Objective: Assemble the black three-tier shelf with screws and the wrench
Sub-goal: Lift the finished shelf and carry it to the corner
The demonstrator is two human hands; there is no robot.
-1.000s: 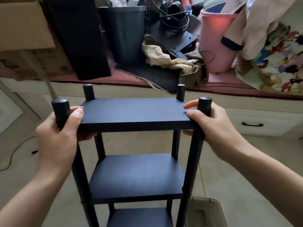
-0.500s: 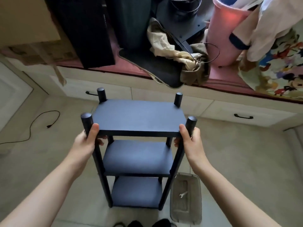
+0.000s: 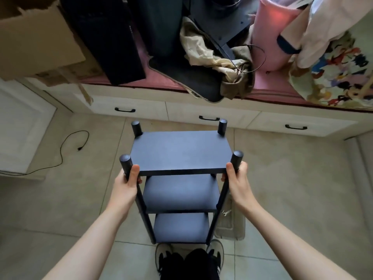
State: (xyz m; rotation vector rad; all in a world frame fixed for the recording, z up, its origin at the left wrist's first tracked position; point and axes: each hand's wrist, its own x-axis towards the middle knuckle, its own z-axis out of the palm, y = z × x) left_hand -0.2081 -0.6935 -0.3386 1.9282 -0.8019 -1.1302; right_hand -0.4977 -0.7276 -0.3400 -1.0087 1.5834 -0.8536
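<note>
On the beige tiled floor (image 3: 282,199), just ahead of the person's shoes (image 3: 217,249), the black three-tier shelf with round posts (image 3: 181,152) stood upright. Left hand (image 3: 126,185) gripped the near-left post below the top board, thumb on the board's front edge; right hand (image 3: 238,183) gripped the near-right post likewise. A small silver wrench (image 3: 225,213) lay in a clear plastic tray (image 3: 232,229) beside the shelf's right legs.

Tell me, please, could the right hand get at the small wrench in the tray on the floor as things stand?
Probably yes, once freed: the right hand now grips the shelf post, and the wrench lies in the open tray just below it, beside the post, uncovered.
</note>
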